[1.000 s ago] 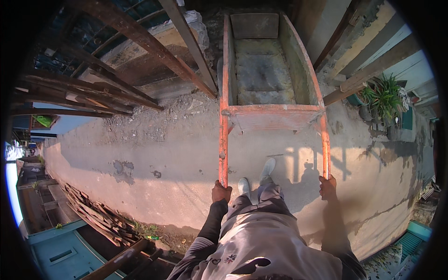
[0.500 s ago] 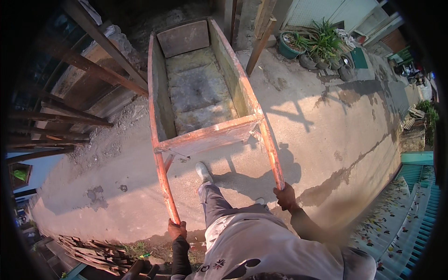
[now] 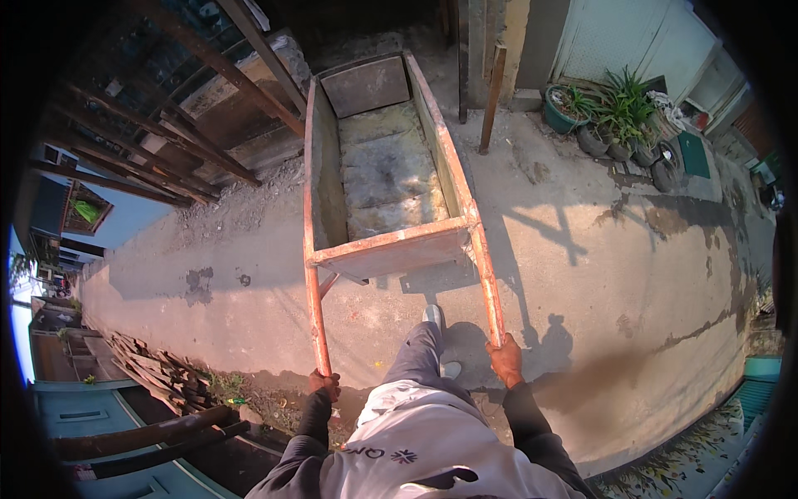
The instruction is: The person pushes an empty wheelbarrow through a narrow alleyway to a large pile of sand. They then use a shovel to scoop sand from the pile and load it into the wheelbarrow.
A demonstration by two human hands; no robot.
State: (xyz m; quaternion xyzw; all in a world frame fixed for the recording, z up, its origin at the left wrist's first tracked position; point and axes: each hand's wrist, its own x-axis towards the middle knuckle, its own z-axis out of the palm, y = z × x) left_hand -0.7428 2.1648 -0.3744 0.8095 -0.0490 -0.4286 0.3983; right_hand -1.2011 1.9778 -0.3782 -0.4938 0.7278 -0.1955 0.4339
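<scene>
Both my hands grip the ends of a wooden handcart (image 3: 389, 239) with a deep box and orange-painted rails. My left hand (image 3: 325, 383) is wrapped round the end of the left handle (image 3: 317, 320). Round the tip of the right handle (image 3: 488, 287) closes my right hand (image 3: 505, 361). Inside the cart box, the grey, stained floor (image 3: 391, 166) shows no load. An upright board (image 3: 366, 85) stands at the box's far end. The wheels are hidden under the box. Below it, one of my feet (image 3: 432, 315) steps forward on the concrete.
Wooden props (image 3: 224, 75) slant down at the far left, beside rubble. An upright post (image 3: 493, 100) stands right of the cart's far end. Potted plants (image 3: 623, 108) line the wall at far right. A plank pile (image 3: 158, 370) lies at lower left.
The cart's far end has shifted right in the picture, and the surroundings have turned with the view. A step has been taken; both hands still hold the handles.
</scene>
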